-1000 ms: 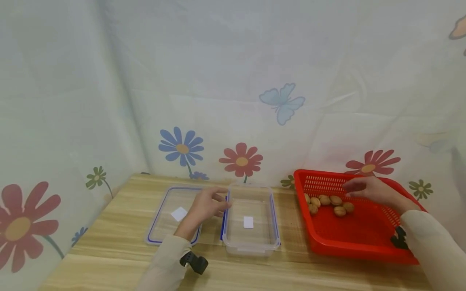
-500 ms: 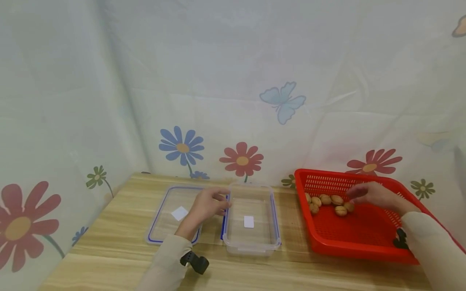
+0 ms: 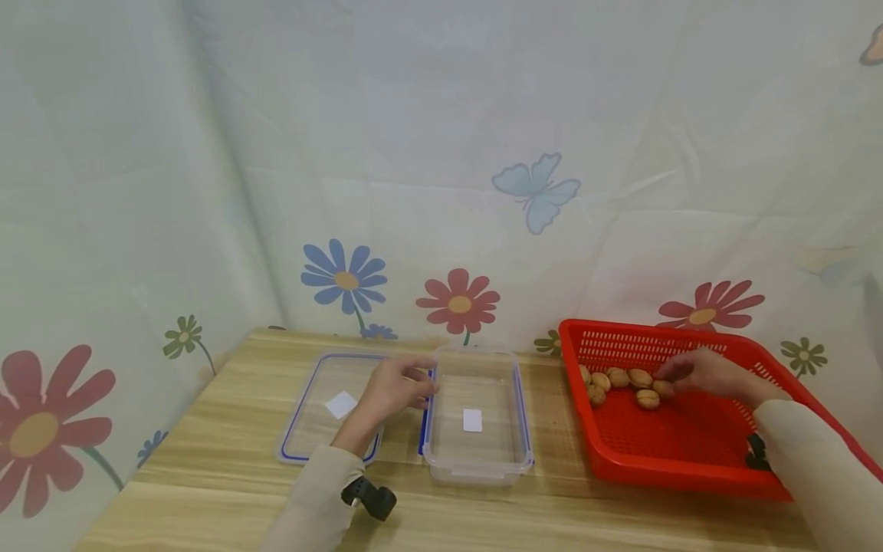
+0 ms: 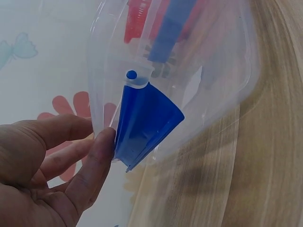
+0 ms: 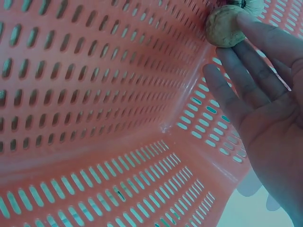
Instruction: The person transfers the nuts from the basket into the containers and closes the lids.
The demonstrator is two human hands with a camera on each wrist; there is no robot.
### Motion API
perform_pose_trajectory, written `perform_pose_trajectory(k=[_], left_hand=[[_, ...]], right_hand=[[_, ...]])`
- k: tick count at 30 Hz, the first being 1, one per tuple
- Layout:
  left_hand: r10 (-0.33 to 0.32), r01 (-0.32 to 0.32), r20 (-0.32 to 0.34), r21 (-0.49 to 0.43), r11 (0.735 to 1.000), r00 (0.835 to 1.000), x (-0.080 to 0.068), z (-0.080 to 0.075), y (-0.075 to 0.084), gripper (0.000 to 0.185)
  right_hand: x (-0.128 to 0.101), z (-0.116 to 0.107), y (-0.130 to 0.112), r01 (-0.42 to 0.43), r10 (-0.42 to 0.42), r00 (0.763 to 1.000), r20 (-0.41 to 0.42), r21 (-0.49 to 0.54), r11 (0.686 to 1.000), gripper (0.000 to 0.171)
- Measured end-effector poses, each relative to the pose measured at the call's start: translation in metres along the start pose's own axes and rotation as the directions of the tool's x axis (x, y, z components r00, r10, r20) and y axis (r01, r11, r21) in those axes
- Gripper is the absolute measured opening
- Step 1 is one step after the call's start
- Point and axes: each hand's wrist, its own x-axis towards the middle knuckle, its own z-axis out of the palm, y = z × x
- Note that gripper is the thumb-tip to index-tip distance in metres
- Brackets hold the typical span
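A clear plastic food container (image 3: 476,452) with blue clips stands on the table, a white label inside its base. At its left rim is my left hand (image 3: 398,386); in the left wrist view the thumb and fingers pinch the rim beside a hanging blue clip (image 4: 144,125). My right hand (image 3: 713,376) reaches into a red plastic basket (image 3: 683,465). There it grips a walnut (image 5: 225,27) between thumb and fingertips, the walnut still among the others. Several more walnuts (image 3: 639,378) lie grouped at the basket's left side.
Left of the container, a clear lid (image 3: 303,429) with a blue seal lies flat, partly behind my left hand. The wood-grain table (image 3: 228,475) ends against a flowered cloth backdrop (image 3: 386,192).
My right hand has lowered in the basket, from above the walnuts to the rightmost one, and now grips it. The left hand stays at the container's rim.
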Motion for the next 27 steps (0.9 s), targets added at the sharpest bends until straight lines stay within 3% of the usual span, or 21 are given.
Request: perform_pose_trajectory(k=[11,20,27], left_hand=[[0.004,-0.004,-0.007,0.010,1.000,1.000,0.000,0.001,-0.001,0.040],[0.001,-0.001,-0.003,0.019,1.000,1.000,0.000,0.001,-0.002,0.041],[-0.001,0.001,-0.010,0.031,1.000,1.000,-0.001,0.000,-0.001,0.041]], right_hand=[[0.002,0.001,-0.001,-0.056,0.056,0.998,-0.022,-0.014,0.998,0.032],[-0.003,-0.002,-0.001,-0.079,0.075,0.995,-0.062,-0.059,0.995,0.041],[-0.010,-0.008,-0.016,-0.064,0.054,0.990,-0.129,-0.070,0.996,0.046]])
